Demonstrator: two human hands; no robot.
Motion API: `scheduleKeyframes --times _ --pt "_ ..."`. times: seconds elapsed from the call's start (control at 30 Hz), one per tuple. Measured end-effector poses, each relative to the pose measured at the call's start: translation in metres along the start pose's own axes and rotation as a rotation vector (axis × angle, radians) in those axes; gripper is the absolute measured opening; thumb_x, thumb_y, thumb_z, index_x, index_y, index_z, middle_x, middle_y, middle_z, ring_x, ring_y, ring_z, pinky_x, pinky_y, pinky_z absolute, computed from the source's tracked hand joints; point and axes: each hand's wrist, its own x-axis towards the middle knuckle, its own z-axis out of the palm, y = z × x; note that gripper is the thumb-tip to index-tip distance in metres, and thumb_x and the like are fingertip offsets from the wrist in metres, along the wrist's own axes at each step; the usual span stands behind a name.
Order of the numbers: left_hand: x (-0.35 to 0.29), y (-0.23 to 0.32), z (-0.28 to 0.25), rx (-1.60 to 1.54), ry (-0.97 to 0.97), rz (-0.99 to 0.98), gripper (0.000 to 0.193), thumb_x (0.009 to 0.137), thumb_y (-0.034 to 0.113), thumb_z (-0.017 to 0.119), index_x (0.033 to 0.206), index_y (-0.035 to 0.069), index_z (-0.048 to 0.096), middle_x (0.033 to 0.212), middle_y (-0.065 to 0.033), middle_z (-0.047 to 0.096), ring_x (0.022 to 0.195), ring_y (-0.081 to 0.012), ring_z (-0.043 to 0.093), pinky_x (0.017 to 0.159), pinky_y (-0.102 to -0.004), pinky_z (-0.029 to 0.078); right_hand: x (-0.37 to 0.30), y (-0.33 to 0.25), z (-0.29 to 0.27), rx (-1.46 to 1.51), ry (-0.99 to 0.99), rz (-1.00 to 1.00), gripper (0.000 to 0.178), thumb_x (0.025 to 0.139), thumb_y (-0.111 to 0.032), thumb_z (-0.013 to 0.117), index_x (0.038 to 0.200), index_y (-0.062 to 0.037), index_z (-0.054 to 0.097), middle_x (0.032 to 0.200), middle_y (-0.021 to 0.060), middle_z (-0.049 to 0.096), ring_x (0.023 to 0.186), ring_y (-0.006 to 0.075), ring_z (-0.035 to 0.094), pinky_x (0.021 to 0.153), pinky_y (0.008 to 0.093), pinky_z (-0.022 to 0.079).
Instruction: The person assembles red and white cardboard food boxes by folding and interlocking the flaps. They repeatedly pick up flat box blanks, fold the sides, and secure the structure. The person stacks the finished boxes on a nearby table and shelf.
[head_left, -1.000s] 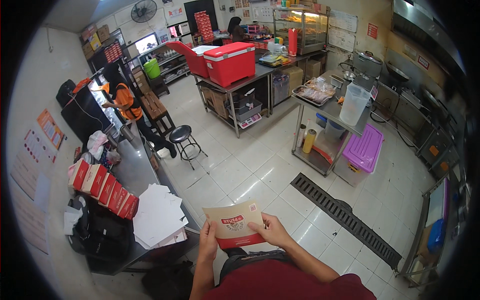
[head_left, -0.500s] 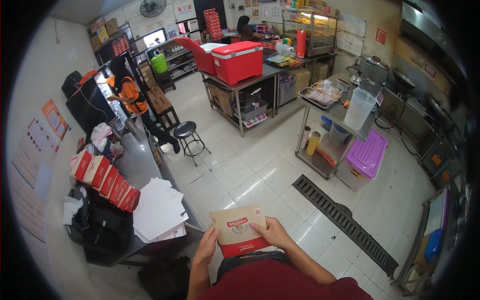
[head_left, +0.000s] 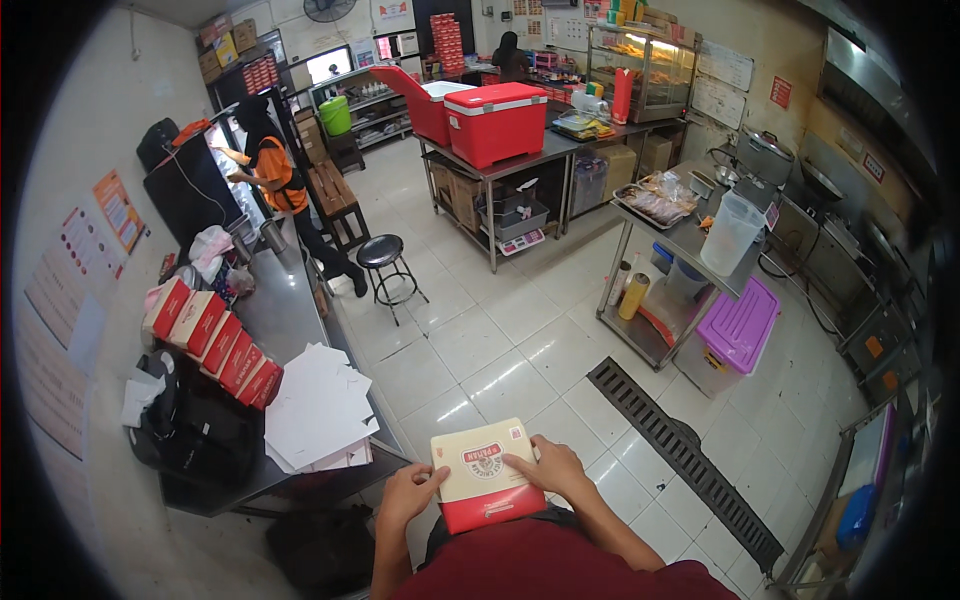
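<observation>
In front of my waist I hold a cream and red cardboard food box [head_left: 484, 478] with a printed emblem on its face. My left hand [head_left: 410, 491] grips its left side, thumb on the front face. At the opposite side, my right hand [head_left: 555, 467] grips it with the thumb laid across the front; the fingers behind are hidden. Left of my hands, a stack of white flat card sheets [head_left: 318, 405] lies at the end of the steel table [head_left: 268, 305]. Beyond it stands a leaning row of red and white folded boxes [head_left: 232, 352].
A black appliance [head_left: 195, 425] sits beside the boxes. A black stool [head_left: 380, 252] and a person in orange [head_left: 268, 170] are ahead left. Red coolers [head_left: 495, 130] stand on a steel table. To the right are a purple-lidded bin [head_left: 738, 320] and a floor drain grate [head_left: 680, 450].
The box has gone from nearly flat to fuller, with rounded edges. It has shifted slightly right. My left hand's thumb now lies on its front. The view has tilted a little.
</observation>
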Motion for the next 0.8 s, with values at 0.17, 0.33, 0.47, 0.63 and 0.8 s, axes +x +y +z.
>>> scheduleKeyframes --times 0.17,0.33,0.47,0.63,0.8 --pt "0.009 -0.012 0.003 -0.209 -0.257 -0.108 0.067 0.093 0.054 0.067 0.112 -0.010 0.071 0.096 -0.0200 0.074 0.072 -0.0225 0.075 0.065 -0.0326 0.060 0.014 0.014 0.003 0.068 -0.261 0.018 0.087 0.082 -0.079 0.061 0.108 0.0032 0.074 0.095 0.0233 0.075 0.092 0.0371 0.073 0.085 0.0437 0.056" --pt "0.012 -0.008 -0.003 -0.241 -0.379 -0.124 0.068 0.101 0.051 0.055 0.110 -0.015 0.068 0.100 -0.0224 0.074 0.079 -0.0288 0.076 0.070 -0.0343 0.062 0.022 0.011 -0.006 0.050 -0.369 -0.047 0.086 0.083 -0.078 0.059 0.102 0.0037 0.076 0.090 0.0226 0.075 0.085 0.0338 0.074 0.081 0.0411 0.057" --pt "0.010 -0.007 0.001 -0.238 -0.414 -0.071 0.064 0.106 0.046 0.047 0.111 -0.014 0.068 0.105 -0.0239 0.073 0.079 -0.0314 0.075 0.072 -0.0360 0.063 0.019 0.006 -0.009 0.122 -0.244 -0.212 0.087 0.084 -0.077 0.060 0.098 0.0072 0.075 0.090 0.0253 0.074 0.086 0.0352 0.073 0.080 0.0414 0.057" --pt "0.025 -0.046 0.029 -0.160 -0.302 0.041 0.061 0.105 0.041 0.048 0.101 -0.015 0.069 0.088 -0.0247 0.074 0.072 -0.0301 0.075 0.072 -0.0372 0.061 0.032 0.014 0.004 -0.052 -0.370 -0.075 0.074 0.095 -0.062 0.057 0.094 0.0095 0.074 0.092 0.0292 0.073 0.087 0.0413 0.072 0.081 0.0442 0.057" --pt "0.011 -0.024 0.018 0.169 -0.223 0.032 0.061 0.102 0.045 0.051 0.093 -0.013 0.071 0.080 -0.0266 0.072 0.075 -0.0341 0.074 0.076 -0.0416 0.058 0.041 0.030 0.029 -0.049 -0.243 -0.125 0.066 0.105 -0.046 0.046 0.090 0.0131 0.072 0.084 0.0298 0.072 0.080 0.0449 0.072 0.083 0.0450 0.057"
